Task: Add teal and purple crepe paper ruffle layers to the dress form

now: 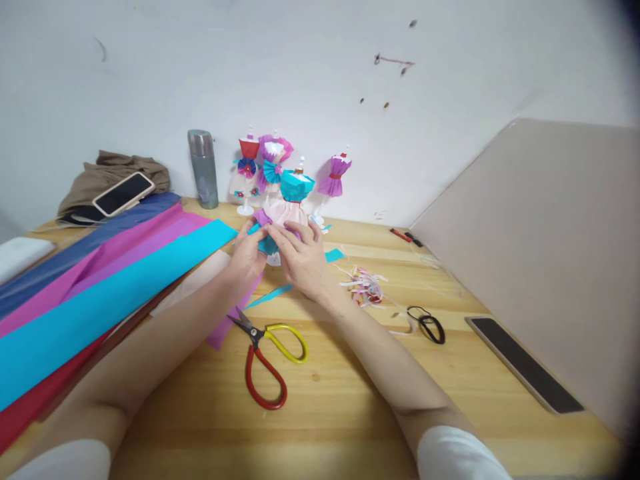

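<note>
Close in front of a small dress form (297, 187) with a turquoise top and a pale pink skirt, my two hands meet. My left hand (245, 253) pinches a piece of turquoise and purple crepe paper (269, 244). Fingers bent, my right hand (304, 257) presses on the same paper from the right side. Part of the paper and the stand's base are hidden behind the fingers. Scissors (256, 337) with one red and one yellow handle lie spread on the table below my hands, beside a purple paper strip (219, 333).
More dressed forms, one in red (249, 148) and one in purple (336, 175), stand by the wall. Long crepe paper sheets (125, 273) cover the left. A flask (203, 170), phone (124, 194), paper scraps (367, 287), black hair ties (431, 328) and dark slab (525, 365) surround the workspace.
</note>
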Tool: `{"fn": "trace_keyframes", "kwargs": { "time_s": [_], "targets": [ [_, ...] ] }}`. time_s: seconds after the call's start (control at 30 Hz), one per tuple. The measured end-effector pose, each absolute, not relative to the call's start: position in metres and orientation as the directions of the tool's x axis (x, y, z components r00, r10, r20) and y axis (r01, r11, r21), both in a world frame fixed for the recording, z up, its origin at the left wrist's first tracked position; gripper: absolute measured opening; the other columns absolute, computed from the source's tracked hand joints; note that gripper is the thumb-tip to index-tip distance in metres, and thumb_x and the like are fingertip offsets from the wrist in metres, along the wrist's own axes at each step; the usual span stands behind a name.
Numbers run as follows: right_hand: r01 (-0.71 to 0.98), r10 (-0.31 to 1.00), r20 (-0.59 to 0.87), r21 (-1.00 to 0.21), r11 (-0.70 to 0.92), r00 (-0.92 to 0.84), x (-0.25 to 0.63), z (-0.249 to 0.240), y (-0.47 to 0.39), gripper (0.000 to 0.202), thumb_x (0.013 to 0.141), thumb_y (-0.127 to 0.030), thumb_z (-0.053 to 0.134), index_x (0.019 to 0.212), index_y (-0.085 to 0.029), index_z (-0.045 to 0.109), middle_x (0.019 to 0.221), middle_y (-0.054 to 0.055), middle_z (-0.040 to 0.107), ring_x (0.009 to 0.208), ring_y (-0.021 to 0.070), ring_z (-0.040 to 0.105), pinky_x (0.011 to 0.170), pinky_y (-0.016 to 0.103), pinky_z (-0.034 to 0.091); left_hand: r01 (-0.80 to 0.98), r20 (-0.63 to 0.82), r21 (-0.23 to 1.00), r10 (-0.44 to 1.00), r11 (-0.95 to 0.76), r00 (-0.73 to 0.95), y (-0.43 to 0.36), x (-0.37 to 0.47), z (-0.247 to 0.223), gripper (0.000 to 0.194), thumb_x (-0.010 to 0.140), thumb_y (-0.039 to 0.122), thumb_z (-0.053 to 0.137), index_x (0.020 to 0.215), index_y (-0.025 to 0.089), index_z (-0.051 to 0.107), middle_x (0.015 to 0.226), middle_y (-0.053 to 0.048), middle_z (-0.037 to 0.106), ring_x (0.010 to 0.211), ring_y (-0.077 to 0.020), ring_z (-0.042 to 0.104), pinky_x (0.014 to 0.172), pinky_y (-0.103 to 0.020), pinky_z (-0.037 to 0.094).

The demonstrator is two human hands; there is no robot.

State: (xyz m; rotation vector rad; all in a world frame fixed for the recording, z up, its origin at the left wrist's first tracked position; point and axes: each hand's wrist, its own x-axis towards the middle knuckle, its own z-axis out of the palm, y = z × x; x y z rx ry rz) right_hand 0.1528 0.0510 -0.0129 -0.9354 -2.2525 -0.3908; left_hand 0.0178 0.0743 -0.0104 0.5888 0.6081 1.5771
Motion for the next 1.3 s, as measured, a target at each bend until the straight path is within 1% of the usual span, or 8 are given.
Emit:
{"fn": "trace_keyframes", "kwargs": {
  "time_s": [0.37, 0.6, 0.73, 0.87, 0.93, 1.0, 1.1, 1.3],
  "targets": [
    [0.567, 0.596, 0.795, -0.44, 0.696, -0.115, 0.17, -0.016, 0.071, 0.029, 0.087, -0.02, 0.05, 0.112, -0.019, 0.066, 0.11, 0.011, 0.072, 0.107, 0.0252, 0.064, 0.098, 0.042, 0.048, -0.745, -0.024, 0.667, 0.999, -0.016, -0.043, 0.087, 0.005, -0.009, 0.021, 0.088, 0.013, 0.06, 0.105, 0.021, 0.071, 0.103, -0.004, 0.077, 0.11, -0.0218, 0.068, 0.087, -0.031, 0.057],
    [0.609, 0.613, 0.777, -0.42, 0.673, -0.142, 0.167, -0.021, 0.074, 0.033, 0.086, -0.017, 0.046, 0.111, -0.018, 0.068, 0.107, 0.011, 0.069, 0.107, 0.0259, 0.061, 0.097, 0.044, 0.048, -0.778, -0.133, 0.626, 0.99, 0.049, -0.044, 0.09, -0.01, 0.004, 0.021, 0.099, 0.028, 0.052, 0.104, 0.019, 0.071, 0.095, -0.002, 0.078, 0.119, -0.0198, 0.065, 0.091, -0.031, 0.057],
    [0.68, 0.508, 0.787, -0.16, 0.716, -0.35, 0.162, -0.02, 0.073, 0.05, 0.085, -0.013, 0.048, 0.134, -0.02, 0.058, 0.14, 0.013, 0.056, 0.133, 0.0281, 0.046, 0.11, 0.048, 0.038, -0.772, -0.073, 0.635, 0.997, 0.026, -0.027, 0.09, -0.014, 0.003, 0.021, 0.099, 0.027, 0.052, 0.103, 0.02, 0.072, 0.096, -0.001, 0.079, 0.114, -0.0192, 0.067, 0.09, -0.03, 0.057],
    [0.709, 0.535, 0.695, -0.051, 0.703, -0.481, 0.156, -0.026, 0.073, 0.041, 0.086, -0.008, 0.048, 0.12, -0.019, 0.067, 0.138, 0.014, 0.058, 0.136, 0.0301, 0.043, 0.108, 0.05, 0.036, -0.734, -0.061, 0.678, 0.998, 0.038, -0.004, 0.096, -0.015, -0.004, 0.022, 0.099, 0.022, 0.05, 0.103, 0.019, 0.072, 0.098, -0.003, 0.078, 0.102, -0.0173, 0.069, 0.083, -0.027, 0.057],
    [0.692, 0.605, 0.676, -0.192, 0.696, -0.421, 0.155, -0.027, 0.073, 0.033, 0.084, -0.008, 0.05, 0.108, -0.019, 0.07, 0.128, 0.014, 0.063, 0.128, 0.0299, 0.049, 0.106, 0.05, 0.038, -0.727, -0.058, 0.686, 0.998, 0.028, -0.017, 0.1, -0.016, -0.009, 0.02, 0.097, 0.021, 0.053, 0.104, 0.018, 0.071, 0.098, -0.004, 0.078, 0.1, -0.0179, 0.07, 0.084, -0.027, 0.056],
    [0.573, 0.764, 0.608, -0.555, 0.603, -0.215, 0.154, -0.025, 0.074, 0.024, 0.081, -0.008, 0.052, 0.092, -0.019, 0.07, 0.115, 0.012, 0.066, 0.118, 0.0273, 0.055, 0.105, 0.047, 0.04, -0.724, -0.058, 0.69, 0.998, 0.012, -0.039, 0.103, -0.017, -0.012, 0.017, 0.094, 0.02, 0.058, 0.106, 0.018, 0.07, 0.096, -0.003, 0.078, 0.101, -0.0188, 0.07, 0.087, -0.029, 0.056],
    [0.194, 0.96, 0.272, -0.948, 0.254, 0.072, 0.155, -0.02, 0.077, 0.015, 0.075, -0.007, 0.053, 0.077, -0.019, 0.061, 0.093, 0.006, 0.066, 0.097, 0.0205, 0.063, 0.09, 0.037, 0.05, -0.713, -0.084, 0.701, 0.995, 0.02, -0.054, 0.107, -0.019, -0.015, 0.022, 0.091, 0.022, 0.064, 0.113, 0.02, 0.068, 0.093, -0.003, 0.078, 0.104, -0.0197, 0.07, 0.091, -0.032, 0.055],
    [-0.107, 0.97, -0.193, -0.972, -0.209, -0.146, 0.155, -0.021, 0.076, 0.008, 0.082, -0.016, 0.058, 0.074, -0.015, 0.059, 0.072, 0.005, 0.069, 0.05, 0.0102, 0.061, 0.038, 0.017, 0.036, -0.709, -0.128, 0.702, 0.991, 0.061, -0.042, 0.107, -0.019, -0.013, 0.021, 0.097, 0.024, 0.054, 0.112, 0.016, 0.068, 0.097, -0.003, 0.078, 0.112, -0.0202, 0.066, 0.095, -0.031, 0.053]
  ]
}}
